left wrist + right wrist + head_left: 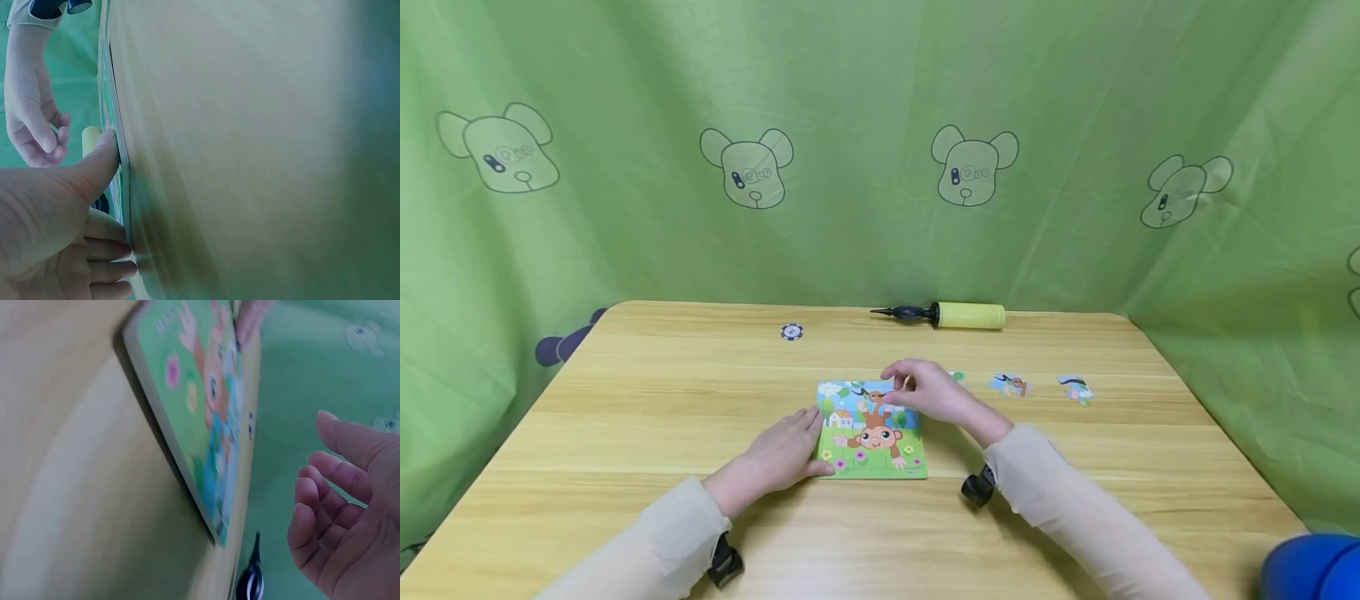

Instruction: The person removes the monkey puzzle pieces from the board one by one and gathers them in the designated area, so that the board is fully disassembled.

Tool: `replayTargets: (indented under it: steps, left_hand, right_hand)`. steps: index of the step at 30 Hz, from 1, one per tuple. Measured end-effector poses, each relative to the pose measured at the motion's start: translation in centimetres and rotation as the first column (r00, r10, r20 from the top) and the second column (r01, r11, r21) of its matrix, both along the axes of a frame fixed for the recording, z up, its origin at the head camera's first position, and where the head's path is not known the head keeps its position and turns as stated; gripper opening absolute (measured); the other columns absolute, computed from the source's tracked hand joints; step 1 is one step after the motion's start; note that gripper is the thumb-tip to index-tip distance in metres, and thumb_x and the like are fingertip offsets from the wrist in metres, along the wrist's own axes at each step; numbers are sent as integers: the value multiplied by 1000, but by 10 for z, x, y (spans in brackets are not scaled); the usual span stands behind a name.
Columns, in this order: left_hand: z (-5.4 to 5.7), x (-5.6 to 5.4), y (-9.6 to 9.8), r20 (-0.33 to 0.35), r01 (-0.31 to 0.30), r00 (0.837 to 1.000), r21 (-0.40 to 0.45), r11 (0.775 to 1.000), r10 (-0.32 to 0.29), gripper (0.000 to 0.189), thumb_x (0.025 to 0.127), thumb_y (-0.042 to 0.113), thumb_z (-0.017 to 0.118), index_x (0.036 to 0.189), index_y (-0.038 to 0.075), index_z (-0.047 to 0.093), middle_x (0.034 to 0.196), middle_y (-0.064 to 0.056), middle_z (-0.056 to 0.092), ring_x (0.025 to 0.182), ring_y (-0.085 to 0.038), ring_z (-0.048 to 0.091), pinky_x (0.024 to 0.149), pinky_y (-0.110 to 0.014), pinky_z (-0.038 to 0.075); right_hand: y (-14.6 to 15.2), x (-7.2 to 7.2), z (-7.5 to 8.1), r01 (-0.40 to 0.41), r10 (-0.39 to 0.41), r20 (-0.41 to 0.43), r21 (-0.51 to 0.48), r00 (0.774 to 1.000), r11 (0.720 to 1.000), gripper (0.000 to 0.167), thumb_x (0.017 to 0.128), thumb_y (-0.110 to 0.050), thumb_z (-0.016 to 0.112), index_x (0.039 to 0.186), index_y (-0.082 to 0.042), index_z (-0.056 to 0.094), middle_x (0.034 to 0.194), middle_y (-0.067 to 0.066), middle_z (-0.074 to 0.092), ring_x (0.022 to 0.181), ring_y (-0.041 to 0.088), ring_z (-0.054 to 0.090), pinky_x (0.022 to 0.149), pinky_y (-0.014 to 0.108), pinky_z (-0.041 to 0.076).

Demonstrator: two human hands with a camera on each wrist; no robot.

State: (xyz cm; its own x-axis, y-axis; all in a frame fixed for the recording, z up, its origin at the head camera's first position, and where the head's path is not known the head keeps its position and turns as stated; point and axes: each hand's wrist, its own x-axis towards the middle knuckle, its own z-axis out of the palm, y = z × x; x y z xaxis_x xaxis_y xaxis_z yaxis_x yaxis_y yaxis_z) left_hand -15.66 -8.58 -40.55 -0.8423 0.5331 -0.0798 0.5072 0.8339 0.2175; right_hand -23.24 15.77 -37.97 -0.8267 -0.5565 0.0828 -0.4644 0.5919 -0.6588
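Note:
A jigsaw puzzle board (865, 460) with a cartoon monkey lies on the table in the head view. My left hand (782, 450) lies along its left side with fingers extended. The left thumb (103, 150) touches the board's near left corner. Above the board's upper right part hovers my right hand (928, 390). Its fingers are loosely bent, and in the right wrist view the thumb (350, 437) stands apart from them with nothing between. To the right lie loose puzzle pieces (1011, 384), another piece (1077, 389), and one partly hidden piece (957, 376) behind the right hand.
A yellow hand pump (970, 316) with a black nozzle lies at the table's far edge. A poker chip (792, 332) sits to its left. At the lower right corner is a blue rounded object (1311, 568). A green curtain (865, 250) hangs behind the table.

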Motion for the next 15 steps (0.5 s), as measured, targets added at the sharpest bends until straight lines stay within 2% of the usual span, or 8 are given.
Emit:
replayTargets:
  steps: [9, 15]
  left_hand:
    - [0, 0, 0, -2, 2, 1000, 12, 1000, -2, 80, 84, 45, 61, 132, -15, 36, 139, -27, 33, 128, -39, 32, 106, -44, 27]
    - [1, 0, 0, -9, 9, 1000, 9, 1000, -9, 80, 84, 44, 61, 132, -15, 36, 139, -28, 34, 127, -40, 33, 106, -44, 28]
  right_hand:
    - [-26, 6, -13, -109, 103, 65, 98, 993, 989, 37, 83, -16, 70, 115, 1, 60, 83, -1, 55, 68, 11, 52, 62, 25, 48]
    - [-40, 10, -16, -141, 137, 34, 193, 990, 971, 38, 81, -19, 72, 114, -1, 62, 84, 0, 56, 71, 11, 49, 65, 26, 46]
